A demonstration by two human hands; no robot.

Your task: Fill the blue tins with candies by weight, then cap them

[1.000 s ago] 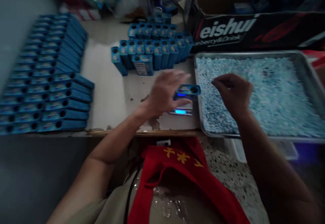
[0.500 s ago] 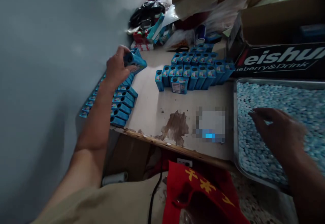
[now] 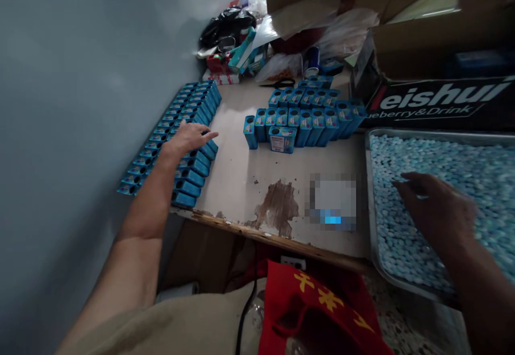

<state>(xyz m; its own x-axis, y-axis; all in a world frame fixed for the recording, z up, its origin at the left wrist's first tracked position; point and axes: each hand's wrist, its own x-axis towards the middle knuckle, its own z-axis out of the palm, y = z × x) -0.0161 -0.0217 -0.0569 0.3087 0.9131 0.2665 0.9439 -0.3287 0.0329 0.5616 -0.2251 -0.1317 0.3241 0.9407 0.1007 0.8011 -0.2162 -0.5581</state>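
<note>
Fingers of the left hand (image 3: 190, 139) lay straight and released, palm down, resting on the flat boxes (image 3: 161, 146) at the right-hand edge of that block, about midway along it. Nothing was held in that hand. These blue boxes lay on their sides in close rows along the left of the table (image 3: 237, 183), just beside the grey wall (image 3: 80, 76), each showing a dark round hole at its end.

The right hand (image 3: 436, 210) was palm down over the tablets (image 3: 442, 151), its fingers half curled and pointing left. Whether they pinched any tablets could not be told. The pale blue tablets filled a metal tray (image 3: 367, 183) at the right of the table, and its near corner jutted past the table's front edge.

Between the hands and well apart from both, the upright boxes (image 3: 306, 119) stood in rows toward the back, with one in front turned to show its label. Nearer the front edge a brown stain (image 3: 277, 205) marked the tabletop. Just beside it on the right sat a small device (image 3: 333, 202), blurred out, with a blue light. Behind the tray stood a dark carton (image 3: 438, 103) with white lettering. Scissors (image 3: 281, 83) and a can (image 3: 311, 60) sat among bags and clutter at the back. A red cloth (image 3: 317, 307) with yellow characters lay below the table edge, close to the person's body.
</note>
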